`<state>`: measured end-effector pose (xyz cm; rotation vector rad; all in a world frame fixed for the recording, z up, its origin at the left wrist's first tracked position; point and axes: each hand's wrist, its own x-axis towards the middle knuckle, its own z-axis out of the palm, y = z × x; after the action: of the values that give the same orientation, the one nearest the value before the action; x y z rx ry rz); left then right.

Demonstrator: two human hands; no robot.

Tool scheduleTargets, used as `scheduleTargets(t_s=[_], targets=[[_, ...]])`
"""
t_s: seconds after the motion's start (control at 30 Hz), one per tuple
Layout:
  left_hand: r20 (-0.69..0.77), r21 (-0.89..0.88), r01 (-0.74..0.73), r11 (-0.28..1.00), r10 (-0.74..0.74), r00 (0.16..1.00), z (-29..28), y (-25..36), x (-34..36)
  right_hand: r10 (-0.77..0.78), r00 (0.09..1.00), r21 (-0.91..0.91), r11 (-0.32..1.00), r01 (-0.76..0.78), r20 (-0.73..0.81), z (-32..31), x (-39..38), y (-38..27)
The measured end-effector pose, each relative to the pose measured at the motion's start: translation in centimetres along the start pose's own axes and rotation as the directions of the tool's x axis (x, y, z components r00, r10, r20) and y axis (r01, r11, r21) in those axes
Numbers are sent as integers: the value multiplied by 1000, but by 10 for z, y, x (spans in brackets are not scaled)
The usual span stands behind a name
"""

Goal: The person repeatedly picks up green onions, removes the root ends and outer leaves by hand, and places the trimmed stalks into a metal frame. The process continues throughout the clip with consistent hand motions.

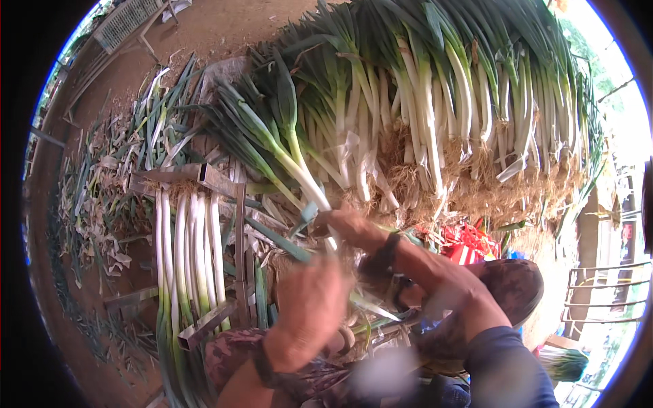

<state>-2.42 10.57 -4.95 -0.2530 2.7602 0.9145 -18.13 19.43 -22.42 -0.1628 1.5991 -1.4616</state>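
Note:
My right hand (350, 228) is closed around the white stalk of a leek (299, 173) in the middle of the view. The leek slants up and left, its green leaves pointing away from me. Just below and to the left, my left hand (309, 309) is raised with its fingers curled. It is smeared by motion, so what it may hold cannot be made out. A torn piece of green leaf (307, 214) shows beside the gripped stalk. Left of my hands, several peeled white leeks (197, 245) lie side by side in a metal frame (221, 180), roots at the far end.
A large heap of unpeeled leeks (435, 109) with shaggy roots spans the far side and right. Stripped leaves and skins (102, 217) litter the ground at left. Red plastic strips (469, 241) lie beyond my right forearm. A crate (126, 24) stands at far left.

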Motion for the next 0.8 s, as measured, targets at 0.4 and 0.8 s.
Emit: scheduleTargets(t_s=[0.4,0.8], targets=[[57,-919,227,321,-463,885,-16,-42,12,26,815,-5,1000,-28,579,48,-115,-95],[381,-906,423,-14,-461,801,22,-45,8,-208,855,-663,723,-192,-475,-59,130,2]])
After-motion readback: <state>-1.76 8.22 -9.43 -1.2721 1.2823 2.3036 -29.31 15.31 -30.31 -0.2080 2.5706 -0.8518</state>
